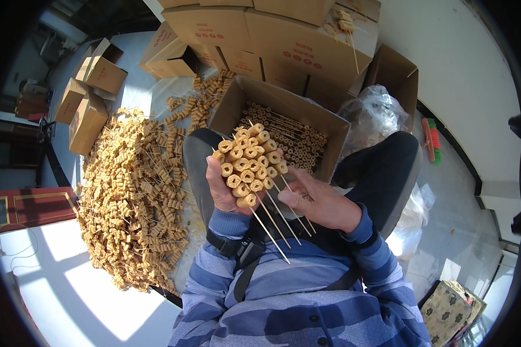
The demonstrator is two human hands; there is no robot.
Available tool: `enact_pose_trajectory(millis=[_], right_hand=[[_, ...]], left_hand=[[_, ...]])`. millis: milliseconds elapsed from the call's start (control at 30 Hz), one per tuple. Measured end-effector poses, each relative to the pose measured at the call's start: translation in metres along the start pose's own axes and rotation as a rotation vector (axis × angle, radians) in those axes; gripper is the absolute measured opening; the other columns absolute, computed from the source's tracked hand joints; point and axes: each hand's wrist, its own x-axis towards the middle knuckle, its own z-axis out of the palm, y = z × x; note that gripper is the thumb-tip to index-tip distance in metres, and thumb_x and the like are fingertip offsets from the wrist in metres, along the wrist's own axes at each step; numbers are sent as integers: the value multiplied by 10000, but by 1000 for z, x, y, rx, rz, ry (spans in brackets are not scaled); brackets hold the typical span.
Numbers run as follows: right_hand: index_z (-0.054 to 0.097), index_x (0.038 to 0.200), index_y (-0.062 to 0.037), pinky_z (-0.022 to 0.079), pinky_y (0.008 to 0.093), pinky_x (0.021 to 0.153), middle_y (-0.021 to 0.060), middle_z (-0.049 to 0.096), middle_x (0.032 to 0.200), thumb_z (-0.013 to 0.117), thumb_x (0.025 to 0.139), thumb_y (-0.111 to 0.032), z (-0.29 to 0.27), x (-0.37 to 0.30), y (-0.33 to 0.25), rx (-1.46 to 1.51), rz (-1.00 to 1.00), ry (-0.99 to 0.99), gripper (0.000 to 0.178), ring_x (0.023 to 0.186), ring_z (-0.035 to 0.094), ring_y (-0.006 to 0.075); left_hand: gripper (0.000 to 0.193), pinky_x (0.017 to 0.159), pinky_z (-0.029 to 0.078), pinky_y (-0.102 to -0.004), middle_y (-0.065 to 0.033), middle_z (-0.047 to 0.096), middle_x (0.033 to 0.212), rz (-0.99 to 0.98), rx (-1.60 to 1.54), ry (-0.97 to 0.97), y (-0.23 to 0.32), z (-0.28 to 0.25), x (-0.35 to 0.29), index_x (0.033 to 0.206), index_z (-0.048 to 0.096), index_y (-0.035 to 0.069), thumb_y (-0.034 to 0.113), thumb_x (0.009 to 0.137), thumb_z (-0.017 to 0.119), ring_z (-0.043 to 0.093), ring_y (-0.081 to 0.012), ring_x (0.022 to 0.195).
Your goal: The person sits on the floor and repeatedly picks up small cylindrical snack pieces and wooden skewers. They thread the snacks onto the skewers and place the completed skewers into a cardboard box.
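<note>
My left hand (218, 188) is closed around a bundle of skewers (250, 165) threaded with tan, hollow, ridged food rolls. The rolls' round ends face up in a tight cluster, and bare sticks slant down toward my lap. Against the bundle's right side rests my right hand (324, 202), thumb and fingers apart; some of its fingertips are hidden behind the rolls and sticks. Just beyond my hands, between my knees, an open cardboard box (324, 115) holds rows of the same skewers. To my left rises a large heap of skewered rolls (133, 196).
Stacked cardboard boxes (214, 26) stand at the back, with a few skewers (346, 23) on top. Clear plastic bags (376, 113) lie right of the open box. A red and green brush (430, 140) is by the wall. More boxes (95, 75) sit far left.
</note>
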Motion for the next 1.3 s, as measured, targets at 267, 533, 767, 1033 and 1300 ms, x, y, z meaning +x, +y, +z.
enact_pose_trajectory(millis=[267,533,767,1033,1300], right_hand=[[303,1544,-36,235,537,1187,226,313,1567,730,826,-604,14,12,-60,-450,-568,410,1010,1444,311,419],[367,1510,-28,260,518,1177,213,359,1536,683,911,-411,47,40,-43,-366,-579,504,778,1412,352,414],[375,1500,-31,261,526,1172,217,363,1525,650,927,-287,53,43,-34,-222,-565,496,685,1402,356,411],[328,1506,6,255,514,1195,245,343,1545,622,942,-240,48,56,-21,-21,-582,426,682,1435,329,432],[401,1456,29,292,508,1177,257,367,1521,637,947,-337,24,34,21,-105,-355,399,670,1431,329,428]], left_hand=[[816,1105,466,-407,-140,515,1472,55,132,-42,-6,3,-6,1472,446,58,704,974,408,536,-273,1326],[785,1096,462,-392,-122,540,1424,68,299,12,0,-7,-11,1456,443,37,657,976,450,552,-253,1286],[871,1149,409,-419,-140,478,1479,-23,154,-65,5,-24,-18,1529,313,25,465,889,707,502,-277,1352],[920,1127,427,-410,-145,477,1473,-49,328,56,8,-30,-13,1536,295,26,439,849,745,515,-271,1334],[929,1081,476,-411,-183,513,1407,-146,709,-122,62,13,59,1508,321,4,441,804,742,542,-297,1287]])
